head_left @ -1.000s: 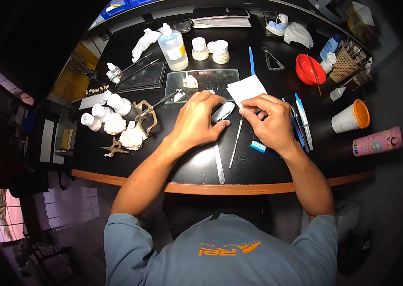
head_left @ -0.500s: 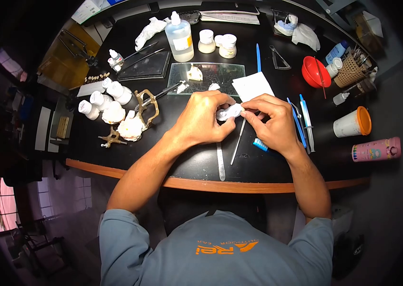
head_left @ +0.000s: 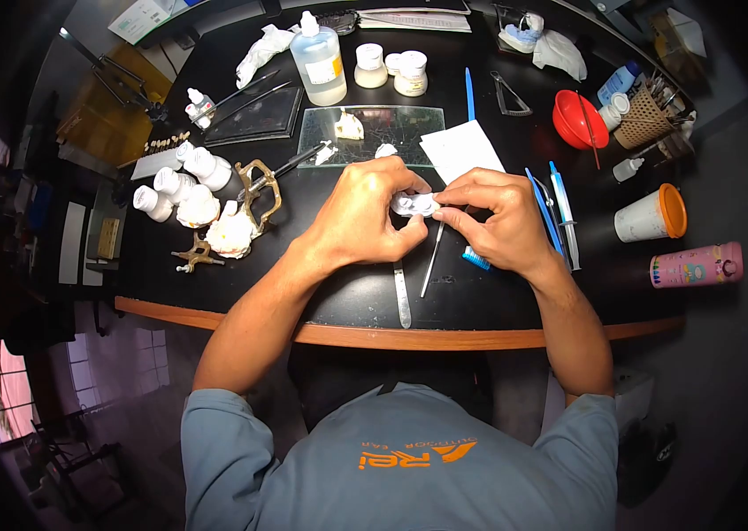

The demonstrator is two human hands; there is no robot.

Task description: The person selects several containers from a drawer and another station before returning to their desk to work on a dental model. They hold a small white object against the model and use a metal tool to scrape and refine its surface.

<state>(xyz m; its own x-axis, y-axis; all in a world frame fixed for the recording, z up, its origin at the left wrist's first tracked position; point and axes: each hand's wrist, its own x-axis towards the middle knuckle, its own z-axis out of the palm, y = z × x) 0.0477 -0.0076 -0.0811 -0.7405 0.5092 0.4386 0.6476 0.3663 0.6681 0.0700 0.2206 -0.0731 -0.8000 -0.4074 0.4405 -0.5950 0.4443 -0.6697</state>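
Observation:
Between both hands, above the front of the black table, is a small white dental cast (head_left: pixel 413 205) with rounded hollows on its visible face. My left hand (head_left: pixel 363 212) grips its left side between thumb and curled fingers. Thumb and fingertips of my right hand (head_left: pixel 496 217) pinch its right end, where a tiny bit may be hidden. Beneath the hands lie a flat metal spatula (head_left: pixel 402 296), a thin rod-like tool (head_left: pixel 432 261) and a blue-bristled brush (head_left: pixel 475 257). A white paper pad (head_left: pixel 462 152) sits just beyond my right hand.
A glass slab (head_left: pixel 414 128) carries pale plaster pieces. On the left stand a brass articulator (head_left: pixel 260 190), lumpy plaster casts (head_left: pixel 230 232) and several white jars (head_left: pixel 172 184). To the right are blue-and-white syringes (head_left: pixel 563 212), a red bowl (head_left: pixel 579 119), an orange-lidded cup (head_left: pixel 639 219) and a pink can (head_left: pixel 697 265).
The white cast has turned in my fingers, so its hollowed face shows more now. Both hands stay on it. The whole view has shifted slightly.

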